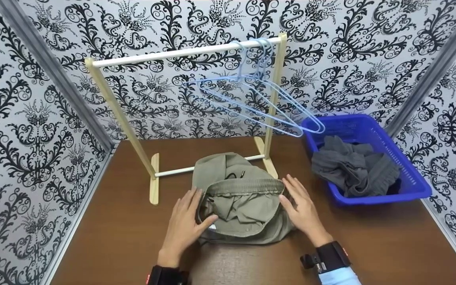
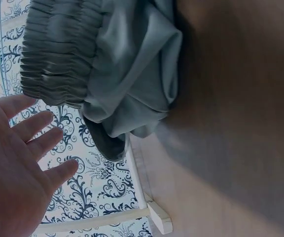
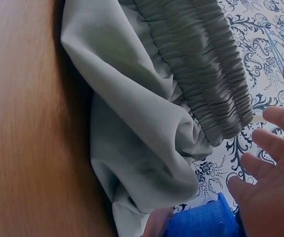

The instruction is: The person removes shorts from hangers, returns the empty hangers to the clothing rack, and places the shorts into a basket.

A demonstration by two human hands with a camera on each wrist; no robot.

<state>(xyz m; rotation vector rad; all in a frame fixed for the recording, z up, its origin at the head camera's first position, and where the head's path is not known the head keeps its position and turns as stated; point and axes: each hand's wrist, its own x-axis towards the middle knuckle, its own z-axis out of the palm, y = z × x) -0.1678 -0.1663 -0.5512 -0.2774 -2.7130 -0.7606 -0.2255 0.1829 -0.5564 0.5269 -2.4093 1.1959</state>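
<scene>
Olive-green elastic-waist shorts [image 1: 247,217] lie bunched on the brown table, the waistband spread into an open ring facing up. A dark drawstring shows at the far side of the band. My left hand [image 1: 186,223] is at the left edge of the waistband, its fingers extended and thumb over the opening. At the right edge is my right hand [image 1: 301,208], fingers spread and fairly straight beside the band. Both wrist views show the gathered waistband [image 2: 58,54] next to loosely extended fingers, with neither hand curled round the cloth.
Behind the shorts stands a wooden rack with a white rail [image 1: 184,53]. Several light-blue hangers [image 1: 251,79] hang at its right end. A blue basket [image 1: 414,178] holding dark grey clothing [image 1: 350,166] sits at the right. Patterned walls enclose the table [image 1: 113,237].
</scene>
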